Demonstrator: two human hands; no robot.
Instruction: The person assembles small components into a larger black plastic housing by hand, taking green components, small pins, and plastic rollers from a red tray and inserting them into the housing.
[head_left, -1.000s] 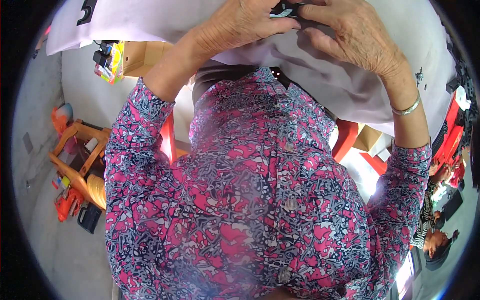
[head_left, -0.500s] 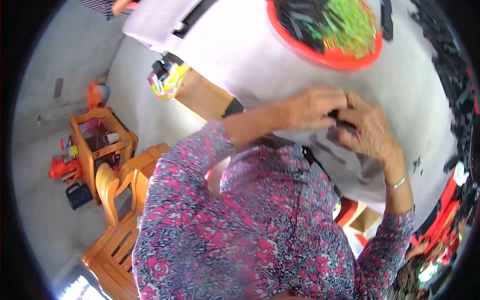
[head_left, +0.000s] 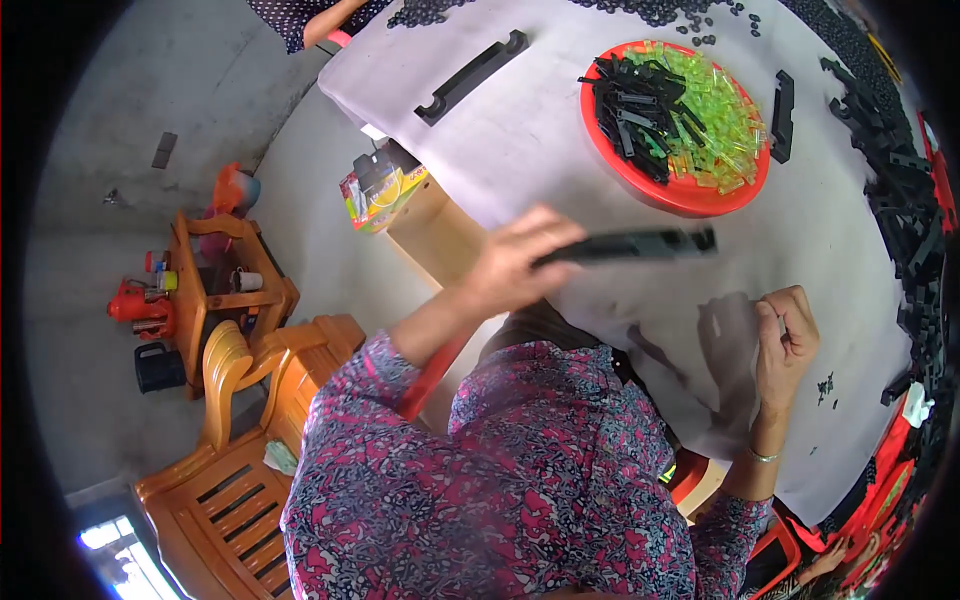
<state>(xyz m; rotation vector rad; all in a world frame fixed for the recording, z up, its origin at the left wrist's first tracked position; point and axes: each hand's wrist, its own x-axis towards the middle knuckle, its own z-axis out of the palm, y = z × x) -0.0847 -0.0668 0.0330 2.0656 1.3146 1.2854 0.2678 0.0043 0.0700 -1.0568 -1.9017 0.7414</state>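
The right hand (head_left: 787, 335) is seen curled loosely at the near right of the desk (head_left: 560, 140); whether anything is pinched cannot be told. Left of it, the left hand (head_left: 515, 265) is raised, fingers (head_left: 545, 235) clamped on one end of a black bar (head_left: 630, 245). The bar's long axis runs rightward, level, above the desk. Beyond lies the red tray (head_left: 690, 195) of black and green parts, straight past the bar's free end.

A small colourful carton (head_left: 383, 190) (yellow, red, green) sits beside the table's edge.
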